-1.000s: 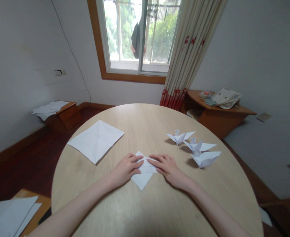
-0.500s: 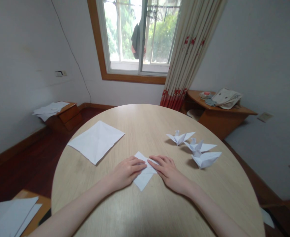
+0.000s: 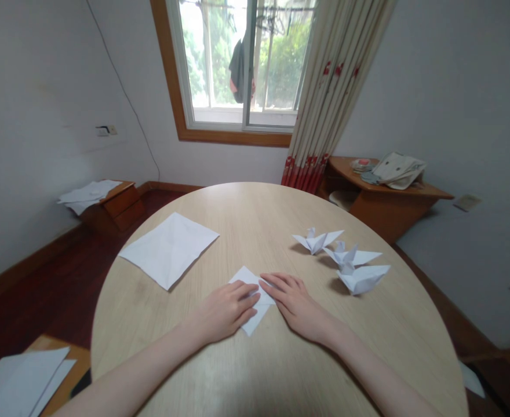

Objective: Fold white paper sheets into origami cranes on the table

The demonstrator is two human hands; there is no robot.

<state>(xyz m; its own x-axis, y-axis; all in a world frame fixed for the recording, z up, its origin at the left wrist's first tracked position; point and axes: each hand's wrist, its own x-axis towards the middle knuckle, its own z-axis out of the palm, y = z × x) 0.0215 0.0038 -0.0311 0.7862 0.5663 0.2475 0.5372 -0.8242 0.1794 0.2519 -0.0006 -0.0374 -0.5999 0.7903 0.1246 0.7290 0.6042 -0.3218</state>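
A small folded white paper (image 3: 250,284) lies on the round wooden table (image 3: 263,370), in front of me. My left hand (image 3: 225,310) lies flat on its left part with the fingers stretched out. My right hand (image 3: 293,301) presses its right part, fingers flat and pointing left. Both hands hide much of the paper. A larger creased white sheet (image 3: 169,248) lies flat at the table's left. Three folded white paper cranes (image 3: 344,258) stand at the right.
A window (image 3: 241,63) and a curtain (image 3: 324,98) are behind the table. A low wooden side table (image 3: 392,194) with cloth items stands at right, a small cabinet (image 3: 107,202) with papers at left. More white sheets (image 3: 15,379) lie at bottom left.
My left hand has slid right and slightly nearer over the folded paper, covering more of it. My right hand has stayed almost in place.
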